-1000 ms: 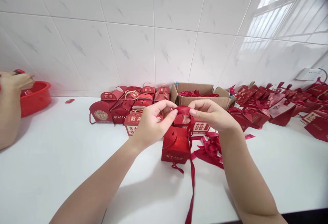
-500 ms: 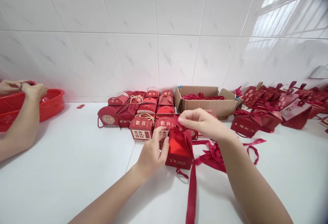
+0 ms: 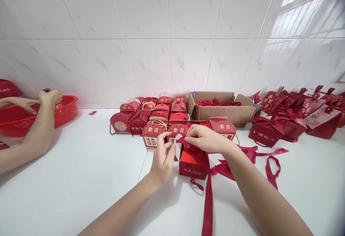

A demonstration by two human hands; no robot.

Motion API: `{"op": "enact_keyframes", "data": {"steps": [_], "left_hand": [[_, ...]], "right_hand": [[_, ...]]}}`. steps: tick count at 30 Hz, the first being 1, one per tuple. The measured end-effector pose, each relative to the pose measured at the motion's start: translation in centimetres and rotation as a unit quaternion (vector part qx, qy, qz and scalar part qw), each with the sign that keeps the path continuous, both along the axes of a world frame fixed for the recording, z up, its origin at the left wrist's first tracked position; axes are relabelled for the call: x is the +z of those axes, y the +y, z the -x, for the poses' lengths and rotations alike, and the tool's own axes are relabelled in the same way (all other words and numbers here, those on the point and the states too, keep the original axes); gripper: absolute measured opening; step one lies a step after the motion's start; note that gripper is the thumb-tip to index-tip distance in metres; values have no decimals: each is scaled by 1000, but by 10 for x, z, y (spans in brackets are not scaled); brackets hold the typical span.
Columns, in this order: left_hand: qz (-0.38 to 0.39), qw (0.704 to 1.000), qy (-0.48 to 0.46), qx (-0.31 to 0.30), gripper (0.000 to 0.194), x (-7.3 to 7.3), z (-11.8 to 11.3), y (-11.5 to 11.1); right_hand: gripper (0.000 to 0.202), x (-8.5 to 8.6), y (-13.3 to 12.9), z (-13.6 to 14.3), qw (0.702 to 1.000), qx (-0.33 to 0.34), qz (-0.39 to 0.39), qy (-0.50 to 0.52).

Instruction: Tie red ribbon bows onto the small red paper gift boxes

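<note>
In front of me stands a small red gift box [image 3: 193,167], its top partly open. My left hand [image 3: 164,158] is at its left side, with thumb and fingers closed on the box's side flap, whose white inner face shows. My right hand [image 3: 204,139] is above the box, pinching a dark red ribbon [image 3: 207,200] close to that flap. The ribbon's long tail runs down the box's right side and over the table toward me. A thin red cord loop [image 3: 197,185] hangs at the front. The right fingers partly hide the box's top.
Several closed red boxes [image 3: 151,137] stand in rows behind. A cardboard carton [image 3: 221,113] with red ribbons is near the wall; loose ribbons [image 3: 249,153] lie right. Tied red boxes [image 3: 265,133] fill the far right. A co-worker's arm [image 3: 40,128] reaches over a red basin [image 3: 67,112].
The view has shifted slightly. The side flap now shows its white face at my left fingers, and my right hand has come lower over it. The co-worker's hands moved right, one into the basin.
</note>
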State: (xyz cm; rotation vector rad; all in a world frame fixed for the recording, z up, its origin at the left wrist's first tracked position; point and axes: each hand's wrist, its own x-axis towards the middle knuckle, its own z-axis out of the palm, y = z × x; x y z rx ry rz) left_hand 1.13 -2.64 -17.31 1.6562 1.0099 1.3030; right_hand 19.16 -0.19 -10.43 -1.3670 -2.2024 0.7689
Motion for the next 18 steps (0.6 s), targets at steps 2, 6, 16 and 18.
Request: {"op": "enact_keyframes", "data": {"steps": [2,6,16,18], "left_hand": [[1,1000,1,1,28,0,0,0],[-4,1000,9,9,28,0,0,-2],[152,986,-45,-56,33,13,0,5],[185,978,-30,-88,39,18,2,12]], "right_hand": [[33,1,0,-2,1000,-2,-3,-4],[35,-1,1,-2,1000,7,-5,-12],[34,-2,0,9,998,41,-37,-39],[35,0,-1,9,997,39,-43,-42]]}}
